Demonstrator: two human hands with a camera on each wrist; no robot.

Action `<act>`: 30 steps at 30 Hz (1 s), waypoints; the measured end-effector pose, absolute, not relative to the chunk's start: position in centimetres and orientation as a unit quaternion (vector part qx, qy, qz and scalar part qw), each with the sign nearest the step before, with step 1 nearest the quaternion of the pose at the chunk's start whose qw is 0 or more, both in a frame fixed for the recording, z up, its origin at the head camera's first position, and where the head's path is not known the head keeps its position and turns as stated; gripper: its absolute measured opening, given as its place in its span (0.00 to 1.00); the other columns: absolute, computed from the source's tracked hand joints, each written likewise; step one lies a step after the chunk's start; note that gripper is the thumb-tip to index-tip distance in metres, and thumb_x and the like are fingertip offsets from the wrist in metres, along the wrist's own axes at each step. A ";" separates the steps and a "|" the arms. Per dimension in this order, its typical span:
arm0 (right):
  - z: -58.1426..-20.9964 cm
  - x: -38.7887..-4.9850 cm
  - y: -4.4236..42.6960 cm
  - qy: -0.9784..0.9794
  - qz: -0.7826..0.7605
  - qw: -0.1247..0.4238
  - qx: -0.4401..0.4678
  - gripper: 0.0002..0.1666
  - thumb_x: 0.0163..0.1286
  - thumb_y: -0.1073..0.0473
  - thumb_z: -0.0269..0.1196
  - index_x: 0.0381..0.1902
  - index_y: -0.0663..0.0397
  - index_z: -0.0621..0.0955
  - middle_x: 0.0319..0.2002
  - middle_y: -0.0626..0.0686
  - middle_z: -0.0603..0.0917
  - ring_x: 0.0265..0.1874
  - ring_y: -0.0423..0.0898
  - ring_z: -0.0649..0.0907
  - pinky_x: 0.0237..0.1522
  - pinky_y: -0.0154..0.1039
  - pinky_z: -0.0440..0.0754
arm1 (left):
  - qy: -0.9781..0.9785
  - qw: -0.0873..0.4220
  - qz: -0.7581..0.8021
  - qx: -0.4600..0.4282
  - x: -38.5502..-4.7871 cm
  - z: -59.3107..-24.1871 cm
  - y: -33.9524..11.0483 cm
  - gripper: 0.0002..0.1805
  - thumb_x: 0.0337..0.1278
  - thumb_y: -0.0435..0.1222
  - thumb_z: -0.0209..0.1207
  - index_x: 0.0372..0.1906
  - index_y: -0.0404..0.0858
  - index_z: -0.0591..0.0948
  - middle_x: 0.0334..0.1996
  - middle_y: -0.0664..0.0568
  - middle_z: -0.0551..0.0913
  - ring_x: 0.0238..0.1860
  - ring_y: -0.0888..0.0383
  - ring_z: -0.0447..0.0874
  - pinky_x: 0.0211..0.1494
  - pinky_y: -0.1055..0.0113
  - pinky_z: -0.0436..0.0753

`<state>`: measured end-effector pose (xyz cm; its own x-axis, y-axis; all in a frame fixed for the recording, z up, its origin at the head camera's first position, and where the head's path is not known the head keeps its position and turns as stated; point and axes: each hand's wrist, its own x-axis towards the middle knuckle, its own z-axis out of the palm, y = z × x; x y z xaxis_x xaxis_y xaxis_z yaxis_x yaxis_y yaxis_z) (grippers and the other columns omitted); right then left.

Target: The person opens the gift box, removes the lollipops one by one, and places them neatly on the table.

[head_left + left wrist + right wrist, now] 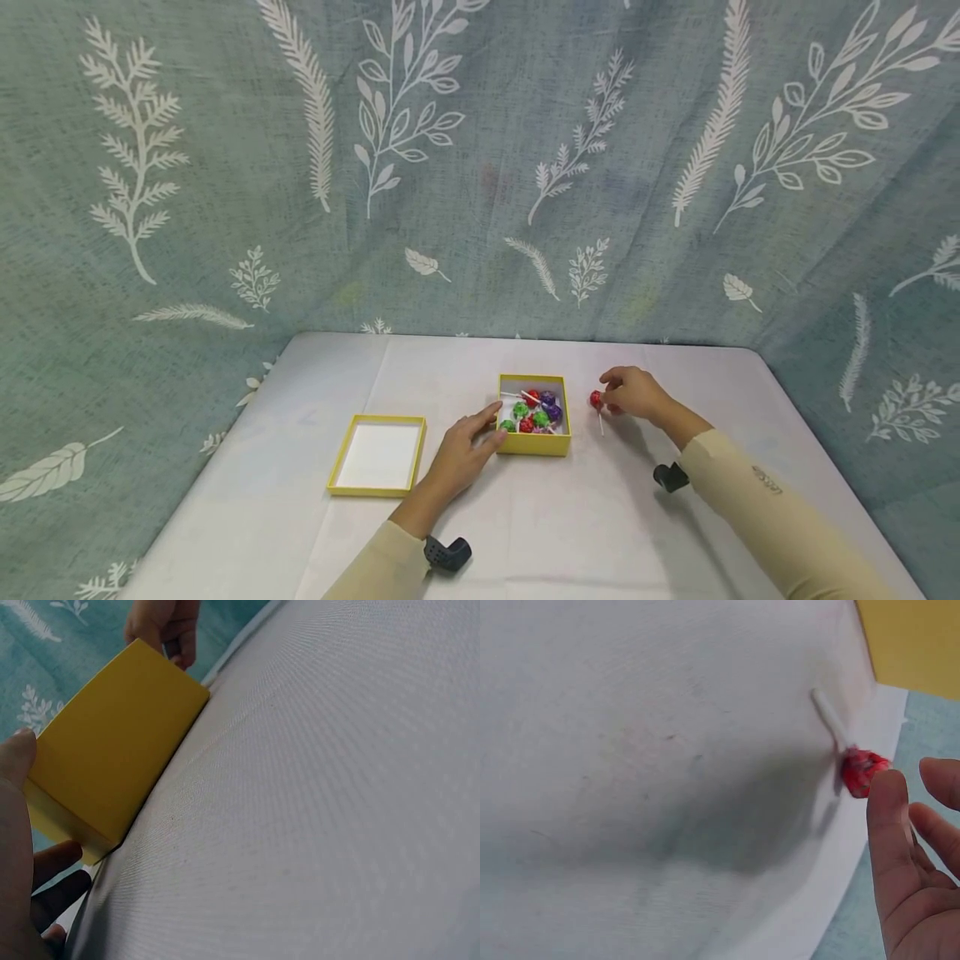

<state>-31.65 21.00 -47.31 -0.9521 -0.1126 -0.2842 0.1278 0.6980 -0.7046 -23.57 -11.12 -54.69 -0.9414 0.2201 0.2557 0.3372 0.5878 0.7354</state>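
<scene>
A: What is seen nearest?

B: Two beige sleeves (382,571), with a dark device (447,555) worn at each wrist. The left one is set nearer than the right.

A: And beyond those?

B: On the left of the white-covered table (442,367), a shallow lid (378,454) is laid flat, white inside and edged in yellow. It is set apart from the box (532,444), with the left forearm reached in between from the near side.

A: How is the box held?

B: Its near left part is touched by the left hand (461,450), thumb and fingers spread along it. Its top is open; yellow is shown outside, a pale lining within.

A: What is contained?

B: A loose pile of lollipops (527,425), wrapped in red, green and purple. White sticks are seen among the heads.

A: What stands in the way of the single one?

B: The right wall of the box is raised between it and the pile. The red lollipop (596,399) is seen just right of the box, its round head wrapped in shiny red, its white stick pointed nearward.

A: Is it gripped?

B: The fingers of the right hand (633,392) are held apart beside the head; whether it is touched cannot be told. A shadow (757,810) is cast over the cloth.

A: Farthest off?

B: A grey-green curtain (480,267) is hung, printed with white leaves.
</scene>
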 end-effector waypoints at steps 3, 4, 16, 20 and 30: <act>-46.6 -31.8 20.6 0.907 -0.392 0.155 -0.010 0.23 0.68 0.64 0.62 0.59 0.65 0.75 0.40 0.57 0.79 0.35 0.48 0.83 0.36 0.38 0.86 | -0.886 0.068 -0.432 -0.155 -23.7 -54.5 -11.2 0.34 0.63 0.64 0.50 0.71 0.57 0.69 0.58 0.57 0.79 0.63 0.53 0.71 0.70 0.50 0.62; -46.4 -31.9 20.4 0.905 -0.396 0.155 -0.016 0.23 0.68 0.64 0.62 0.59 0.65 0.75 0.40 0.57 0.79 0.35 0.48 0.83 0.37 0.39 0.86 | -0.885 0.067 -0.434 -0.154 -23.8 -54.5 -11.2 0.34 0.62 0.64 0.50 0.71 0.57 0.69 0.58 0.57 0.79 0.63 0.53 0.71 0.69 0.49 0.64; -43.1 -32.3 15.8 0.917 -0.358 0.154 -0.091 0.20 0.68 0.62 0.63 0.56 0.62 0.78 0.37 0.55 0.81 0.31 0.48 0.83 0.38 0.50 0.85 | -0.883 0.078 -0.437 -0.151 -24.3 -54.4 -11.5 0.35 0.62 0.65 0.49 0.71 0.58 0.69 0.58 0.57 0.79 0.62 0.53 0.72 0.67 0.46 0.66; -42.7 -32.1 14.2 0.918 -0.354 0.148 -0.103 0.18 0.68 0.62 0.63 0.55 0.59 0.79 0.38 0.53 0.81 0.31 0.45 0.83 0.40 0.48 0.85 | -0.881 0.071 -0.443 -0.152 -24.0 -54.3 -11.4 0.34 0.62 0.64 0.51 0.70 0.58 0.69 0.59 0.57 0.78 0.62 0.52 0.72 0.67 0.46 0.66; -43.9 -31.7 11.5 0.931 -0.316 0.124 -0.136 0.16 0.66 0.61 0.64 0.51 0.55 0.83 0.39 0.50 0.83 0.35 0.43 0.82 0.37 0.39 0.84 | -0.881 0.061 -0.444 -0.148 -23.5 -54.5 -11.3 0.33 0.63 0.63 0.51 0.71 0.59 0.69 0.59 0.59 0.78 0.63 0.51 0.71 0.67 0.43 0.64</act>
